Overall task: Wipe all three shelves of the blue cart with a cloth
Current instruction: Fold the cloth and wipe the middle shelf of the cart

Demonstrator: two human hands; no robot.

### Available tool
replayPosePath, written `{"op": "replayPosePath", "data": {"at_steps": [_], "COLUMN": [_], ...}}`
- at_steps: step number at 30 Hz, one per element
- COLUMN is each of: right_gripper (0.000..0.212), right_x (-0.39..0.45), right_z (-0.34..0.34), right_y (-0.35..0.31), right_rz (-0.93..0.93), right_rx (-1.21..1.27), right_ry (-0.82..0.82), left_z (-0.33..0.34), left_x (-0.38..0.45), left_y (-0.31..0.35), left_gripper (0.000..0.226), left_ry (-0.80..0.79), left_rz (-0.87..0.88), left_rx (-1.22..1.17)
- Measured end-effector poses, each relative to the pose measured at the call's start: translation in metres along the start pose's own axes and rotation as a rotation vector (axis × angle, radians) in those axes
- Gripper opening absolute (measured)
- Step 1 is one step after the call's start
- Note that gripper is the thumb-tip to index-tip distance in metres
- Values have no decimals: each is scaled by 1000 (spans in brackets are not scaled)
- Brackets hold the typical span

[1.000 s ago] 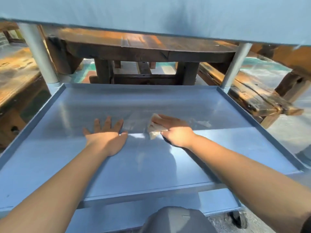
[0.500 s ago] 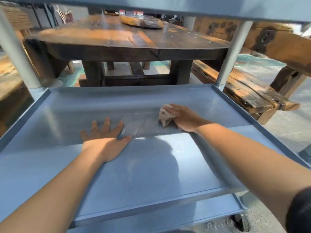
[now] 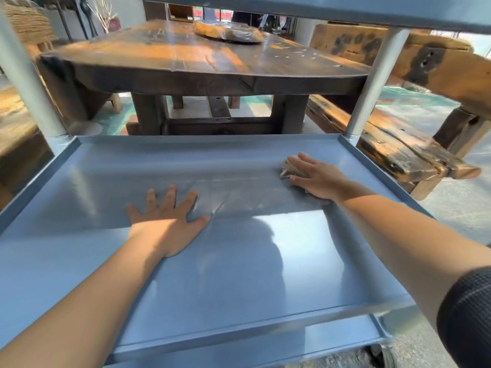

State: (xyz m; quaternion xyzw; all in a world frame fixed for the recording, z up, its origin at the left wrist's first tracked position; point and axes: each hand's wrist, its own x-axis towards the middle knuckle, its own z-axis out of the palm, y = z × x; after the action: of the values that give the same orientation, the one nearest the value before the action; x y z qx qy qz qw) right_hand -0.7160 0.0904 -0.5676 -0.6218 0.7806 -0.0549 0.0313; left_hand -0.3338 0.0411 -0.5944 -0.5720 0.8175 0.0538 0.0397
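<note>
Nearest to us, at the bottom edge, we see a strip of the cart's bottom shelf (image 3: pixel 265 349) and a dark caster wheel (image 3: pixel 382 355) at its right corner, over rough pavement. Just above it lies the middle shelf (image 3: pixel 239 274) of the blue cart, a shallow tray with a raised lip all round, its near half in sunlight and its far half in shade, with our own shadow falling across the centre. Our left hand (image 3: pixel 170 227) rests flat on this shelf a little left of centre, palm down, the fingers (image 3: pixel 170 195) spread wide and holding nothing. Farther in and well to the right, near the far right corner of the same shelf, our right hand (image 3: pixel 316 176) presses down on a crumpled beige cloth (image 3: pixel 288 168); the fingers lie nearly straight over it rather than curled, and only the cloth's left edge shows beyond them. A dark knit sleeve (image 3: pixel 467 314) covers the right upper arm at the picture's edge. Grey posts rise from the far corners, one on the left (image 3: pixel 29 83) and one on the right (image 3: pixel 372 83), up to the underside of the top shelf (image 3: pixel 345 9) that spans the top of the view. Beyond the cart stands a heavy dark wooden table (image 3: pixel 202 62) with a flat wooden slab (image 3: pixel 228 31) lying on it, and to the right a weathered wooden bench seat (image 3: pixel 398 147).
</note>
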Motion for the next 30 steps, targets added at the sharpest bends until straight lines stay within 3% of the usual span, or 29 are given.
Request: {"op": "replayPosePath", "data": {"at_steps": [4,10,13,16,21,26,30], "right_gripper": [61,60,53,53,55,58,46], "right_x": [-39,-119,-139,-132,-95,-71,-63], "right_z": [-4,8,15,11,4,-19,-5], "right_y": [-29,-88,-108,-107,-61,53,79], "right_rz": [-57,-364,-396,-341,-258,341,350], "right_rx": [33,10,-28,-6,-108,-200,-168], "right_ry": [-1,-32,-26,24,135,48,45], "left_z": [-6,-13,-16,-21,-16,-12,-6], "left_x": [-4,-12,-12,-6,9,13,17], "left_y": [2,3,6,14,14,11,11], "left_gripper": [87,78,71,56,53,56,57], "left_ry": [-34,-56,-45,-40,-65,-45,-16], "left_rz": [1,10,34,185,220,249,253], "left_rx": [-12,-22,-26,13,33,67,81]}}
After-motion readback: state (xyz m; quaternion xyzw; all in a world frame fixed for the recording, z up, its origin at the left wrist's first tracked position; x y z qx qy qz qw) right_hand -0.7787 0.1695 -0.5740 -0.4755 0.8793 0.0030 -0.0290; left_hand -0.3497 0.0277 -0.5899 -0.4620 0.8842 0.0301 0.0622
